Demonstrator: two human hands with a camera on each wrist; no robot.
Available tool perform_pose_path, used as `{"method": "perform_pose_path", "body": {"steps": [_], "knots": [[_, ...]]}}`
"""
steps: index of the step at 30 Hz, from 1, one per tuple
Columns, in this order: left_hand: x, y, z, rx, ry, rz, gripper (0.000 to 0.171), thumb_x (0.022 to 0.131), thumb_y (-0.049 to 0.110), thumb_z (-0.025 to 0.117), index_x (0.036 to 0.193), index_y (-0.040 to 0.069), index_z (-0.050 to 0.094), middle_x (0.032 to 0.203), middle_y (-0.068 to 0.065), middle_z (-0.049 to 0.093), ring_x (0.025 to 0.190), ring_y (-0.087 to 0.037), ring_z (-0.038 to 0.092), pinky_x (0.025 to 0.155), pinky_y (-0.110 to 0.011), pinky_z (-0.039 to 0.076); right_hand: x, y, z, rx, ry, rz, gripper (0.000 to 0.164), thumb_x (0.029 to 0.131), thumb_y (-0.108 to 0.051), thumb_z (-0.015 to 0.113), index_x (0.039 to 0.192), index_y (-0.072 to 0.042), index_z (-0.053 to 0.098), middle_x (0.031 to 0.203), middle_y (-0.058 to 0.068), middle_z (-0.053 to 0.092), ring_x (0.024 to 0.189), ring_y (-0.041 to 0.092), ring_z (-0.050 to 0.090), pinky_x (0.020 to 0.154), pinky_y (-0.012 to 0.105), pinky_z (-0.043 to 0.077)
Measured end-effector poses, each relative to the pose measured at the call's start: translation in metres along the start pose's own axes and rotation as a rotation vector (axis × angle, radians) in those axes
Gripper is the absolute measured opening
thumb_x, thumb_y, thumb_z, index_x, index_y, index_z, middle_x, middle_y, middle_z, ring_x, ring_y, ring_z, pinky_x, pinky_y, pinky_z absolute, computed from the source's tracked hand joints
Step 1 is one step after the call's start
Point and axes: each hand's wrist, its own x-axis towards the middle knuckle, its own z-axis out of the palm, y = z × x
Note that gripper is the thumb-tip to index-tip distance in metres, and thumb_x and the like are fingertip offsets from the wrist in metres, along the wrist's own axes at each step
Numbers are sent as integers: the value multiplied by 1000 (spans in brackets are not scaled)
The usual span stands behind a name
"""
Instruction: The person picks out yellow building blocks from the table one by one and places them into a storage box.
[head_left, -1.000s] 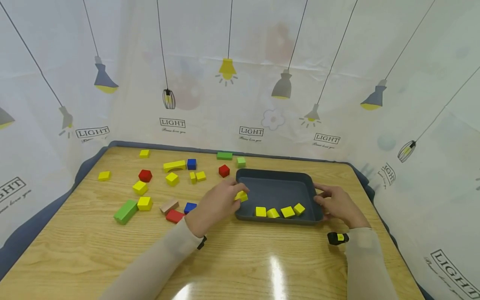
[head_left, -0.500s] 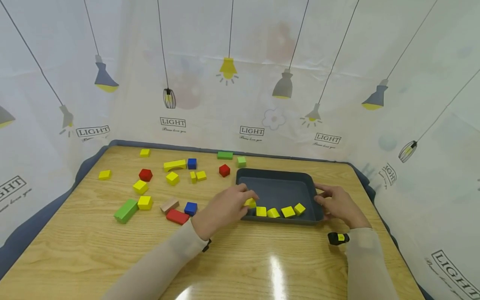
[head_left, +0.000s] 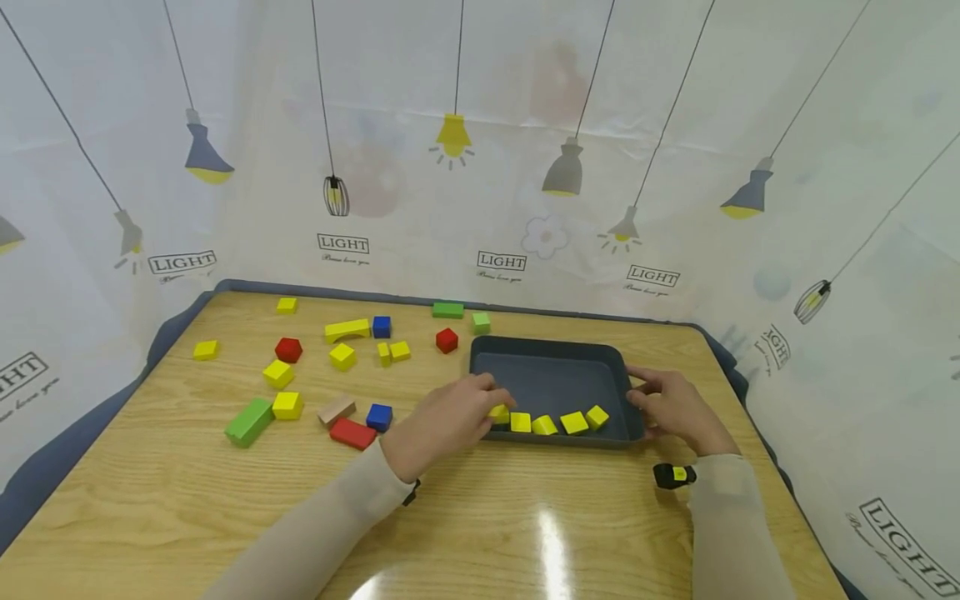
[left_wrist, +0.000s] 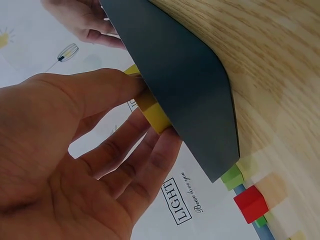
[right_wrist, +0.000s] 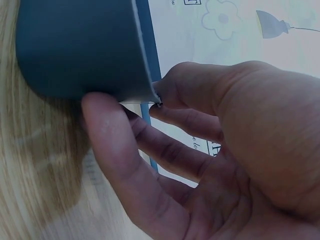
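Note:
Between the thumb and fingers of my left hand (head_left: 450, 415) is a yellow block (left_wrist: 158, 118), low inside the near left corner of a dark grey tray (head_left: 555, 379). The hand hides part of this block in the head view. Several yellow blocks lie in a row along the tray's near side, beginning with a cube (head_left: 520, 422) right beside the held one. My right hand (head_left: 684, 410) grips the tray at its right side; in the right wrist view a fingertip (right_wrist: 102, 107) presses the outer wall and the thumb is at the rim.
Left of the tray, loose blocks are scattered on the wooden table (head_left: 465, 517): a red block (head_left: 352, 433), a blue cube (head_left: 379, 417), a long green block (head_left: 250, 422), and several yellow ones. A red block (head_left: 447, 340) and a light green cube (head_left: 481, 323) stand near the tray's far left corner.
My left hand has carried the yellow block over the tray's left rim, rightward and down, to beside the row of yellow blocks. The right hand has stayed on the tray.

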Motion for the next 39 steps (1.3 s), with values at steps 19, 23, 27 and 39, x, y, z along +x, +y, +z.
{"method": "perform_pose_path", "body": {"steps": [19,23,27,39], "knots": [[-2,-1,-2,9,17,7,37,107,17,88,143,18,82,131,-6,78,97,-16,71,81,-25,63,0,1,-1,14,-10,-1,65,119,-15,62,180,-6,41,148,35,69,75,24,71,72,38,72],[-3,-4,-3,1,36,-1,36,107,19,88,143,18,82,131,-6,78,92,-14,70,79,-24,62,0,2,0,32,-17,5,65,119,-15,62,181,-7,41,148,34,69,74,24,66,72,38,71],[-5,-8,-5,-10,74,-4,36,107,19,88,142,16,82,130,-8,78,89,-14,70,75,-23,60,0,2,0,41,-18,1,65,119,-15,62,180,-8,42,147,34,69,73,23,64,71,37,71],[-7,-38,-17,21,143,-142,39,105,23,90,142,16,82,134,-10,77,91,-17,68,71,-28,63,-1,2,-1,32,-13,4,65,119,-15,62,180,-7,42,147,34,69,72,23,65,72,38,71]]}}
